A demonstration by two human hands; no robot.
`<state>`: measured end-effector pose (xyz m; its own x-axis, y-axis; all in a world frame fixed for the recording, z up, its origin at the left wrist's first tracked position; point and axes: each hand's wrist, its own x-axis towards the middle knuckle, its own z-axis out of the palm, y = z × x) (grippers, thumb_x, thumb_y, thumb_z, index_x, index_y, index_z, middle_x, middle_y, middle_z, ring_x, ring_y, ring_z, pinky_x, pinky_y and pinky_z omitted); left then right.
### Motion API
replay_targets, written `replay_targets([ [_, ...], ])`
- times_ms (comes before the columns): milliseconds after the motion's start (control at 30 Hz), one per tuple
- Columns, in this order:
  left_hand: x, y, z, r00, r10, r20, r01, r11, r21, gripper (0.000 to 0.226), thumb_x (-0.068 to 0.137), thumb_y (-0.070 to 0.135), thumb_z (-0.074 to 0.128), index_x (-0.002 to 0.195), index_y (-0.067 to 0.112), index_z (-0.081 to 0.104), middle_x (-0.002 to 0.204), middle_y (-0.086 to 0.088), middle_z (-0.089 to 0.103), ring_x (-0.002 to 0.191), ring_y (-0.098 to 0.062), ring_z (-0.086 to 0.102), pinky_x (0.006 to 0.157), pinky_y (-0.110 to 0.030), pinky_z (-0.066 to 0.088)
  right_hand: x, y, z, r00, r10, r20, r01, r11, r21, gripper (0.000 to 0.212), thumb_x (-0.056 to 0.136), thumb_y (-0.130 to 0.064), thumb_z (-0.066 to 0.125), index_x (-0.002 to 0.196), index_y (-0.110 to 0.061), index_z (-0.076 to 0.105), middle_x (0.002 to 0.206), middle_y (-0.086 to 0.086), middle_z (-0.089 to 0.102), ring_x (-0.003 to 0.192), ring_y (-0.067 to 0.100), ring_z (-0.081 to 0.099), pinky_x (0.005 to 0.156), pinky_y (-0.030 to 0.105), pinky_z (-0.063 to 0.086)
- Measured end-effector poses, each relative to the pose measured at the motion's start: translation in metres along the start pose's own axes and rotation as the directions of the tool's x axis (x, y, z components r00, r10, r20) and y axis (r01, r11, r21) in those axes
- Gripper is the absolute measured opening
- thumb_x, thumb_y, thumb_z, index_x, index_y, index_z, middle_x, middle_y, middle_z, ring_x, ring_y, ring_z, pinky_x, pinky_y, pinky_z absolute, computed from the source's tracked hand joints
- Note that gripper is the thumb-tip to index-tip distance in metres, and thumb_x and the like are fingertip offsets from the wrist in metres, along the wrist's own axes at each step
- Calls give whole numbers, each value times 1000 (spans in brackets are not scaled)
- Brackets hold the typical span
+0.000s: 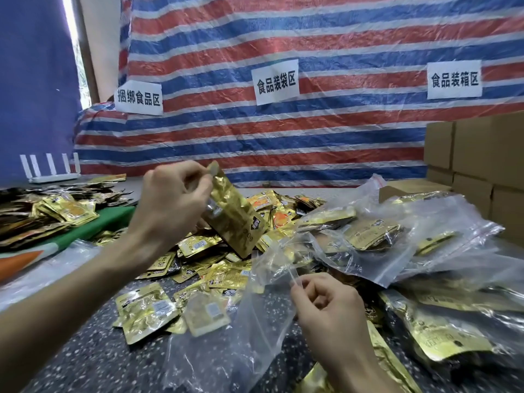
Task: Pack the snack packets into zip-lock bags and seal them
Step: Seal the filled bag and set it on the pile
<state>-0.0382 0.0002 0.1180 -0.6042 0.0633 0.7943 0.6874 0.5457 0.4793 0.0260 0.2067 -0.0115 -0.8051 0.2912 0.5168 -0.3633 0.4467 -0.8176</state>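
Pinching a gold snack packet (236,219) by its top in the left grip (173,199), above loose packets (204,251) heaped at the middle of the surface (85,358). Pinching the mouth of a clear zip-lock bag (226,350) in the right grip (326,304), near the front edge.

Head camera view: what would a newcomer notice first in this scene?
The red, white and blue striped tarp fills the whole background, with three white paper signs on it. Below it, a heap of gold snack packets covers the middle of the speckled table. In front, the left hand holds one gold packet up, while the right hand pinches the edge of a clear zip-lock bag.
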Motion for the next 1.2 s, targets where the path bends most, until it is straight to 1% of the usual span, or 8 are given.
replay_targets([
  [167, -1, 38, -22, 992, -117, 55, 124, 978, -167, 14, 96, 9, 61, 85, 4, 67, 57, -15, 65, 38, -24, 60, 31, -27, 45, -4, -2, 2, 1000, 13, 23, -13, 1000, -10, 41, 85, -19, 72, 55, 0, 52, 81, -18, 69, 76, 2, 66, 66, 26, 52],
  [300, -11, 48, -13, 944, -242, 225, 303, 905, -299, 19, 97, 8, 58, 84, -3, 67, 56, -10, 66, 38, -20, 58, 33, -22, 44, -7, -9, 3, 994, 48, 97, -61, 989, 136, 38, 89, -30, 67, 56, -12, 65, 77, -11, 71, 57, 4, 64, 51, 19, 46],
  [467, -29, 39, -1, 940, -249, 234, 286, 948, -139, 20, 96, 6, 60, 80, -5, 66, 69, -23, 66, 42, -25, 63, 36, -28, 49, -8, -9, 5, 976, 195, 102, -217, 925, 313, 35, 99, -12, 57, 66, -7, 65, 50, 6, 55, 39, 12, 44, 39, 27, 35],
  [667, -31, 33, -5, 967, -185, 176, 181, 983, 43, 22, 90, 1, 62, 69, 5, 66, 61, -12, 65, 38, -19, 61, 33, -23, 44, -5, -14, 5, 967, 237, 94, -255, 897, 362, 32, 95, -26, 64, 69, -12, 75, 81, -1, 74, 57, 11, 55, 62, 37, 44],
  [867, -47, 37, 6, 927, -219, 304, 196, 975, 104, 28, 89, 9, 62, 62, 11, 67, 48, 0, 60, 38, -11, 57, 35, -29, 46, -12, -23, 6, 983, 119, 143, -167, 902, 397, 34, 89, -21, 71, 57, -10, 73, 88, -9, 75, 64, 9, 68, 49, 22, 48],
  [1000, -63, 36, 16, 934, -162, 319, 44, 937, 347, 16, 91, 34, 63, 80, 25, 71, 79, 15, 66, 75, -6, 61, 56, -30, 46, -10, -30, 3, 988, 91, 122, -141, 847, 512, 27, 89, -13, 69, 65, -1, 74, 94, -5, 78, 59, 8, 68, 44, 19, 49],
  [1100, -70, 29, 15, 902, -184, 392, -9, 897, 442, 15, 85, 51, 66, 94, 39, 66, 111, 19, 48, 107, -2, 42, 83, -28, 40, -7, -32, -1, 986, 114, 119, -163, 777, 608, 34, 85, -21, 67, 66, 8, 66, 99, 1, 78, 67, 20, 74, 50, 29, 57],
  [1200, -68, 21, 8, 789, -309, 531, 140, 932, 334, 21, 81, 40, 76, 100, 33, 71, 109, 15, 64, 84, 7, 58, 75, -21, 51, -5, -34, -4, 985, 130, 114, -172, 749, 639, 37, 83, -25, 66, 72, 10, 66, 99, 4, 78, 76, 28, 75, 52, 33, 59],
])
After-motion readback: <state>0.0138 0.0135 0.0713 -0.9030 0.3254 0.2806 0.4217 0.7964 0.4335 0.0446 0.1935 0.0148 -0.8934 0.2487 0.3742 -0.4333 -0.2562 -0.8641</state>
